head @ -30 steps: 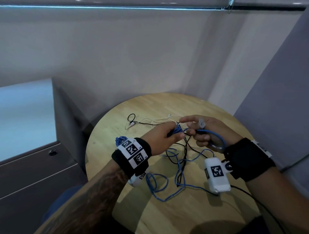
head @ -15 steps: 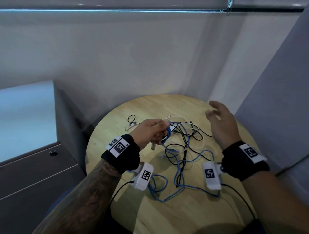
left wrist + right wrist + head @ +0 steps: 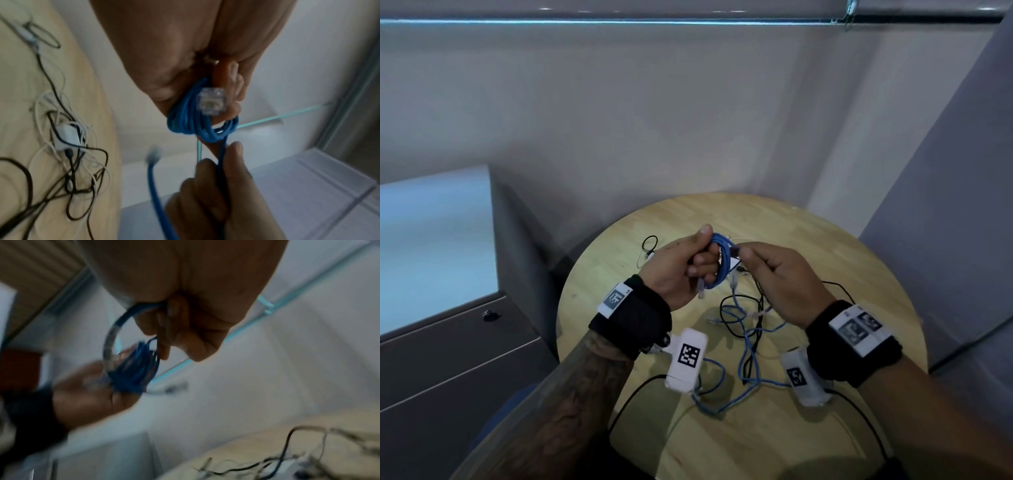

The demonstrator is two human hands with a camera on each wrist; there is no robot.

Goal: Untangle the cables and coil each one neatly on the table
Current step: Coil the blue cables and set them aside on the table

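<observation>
My left hand [image 3: 688,263] is raised above the round wooden table [image 3: 859,260] and grips a small coil of blue network cable [image 3: 722,263] [image 3: 193,120], its clear plug [image 3: 210,101] sticking out by the fingers. My right hand [image 3: 774,274] [image 3: 218,186] pinches the free run of the same blue cable [image 3: 131,369] right next to the coil. On the table below, more blue cable [image 3: 746,359] lies tangled with black cable [image 3: 732,315] and thin white cable [image 3: 41,104] around a white adapter [image 3: 65,134].
A small black cable loop [image 3: 650,244] lies at the table's far left. A grey cabinet [image 3: 448,342] stands left of the table, walls close behind and to the right. Black leads from the wrist cameras [image 3: 859,411] trail over the near part of the table.
My right hand, open and lifted to the right half a second ago, has come back to the coil and taken the blue cable. My left hand has turned upward with the coil.
</observation>
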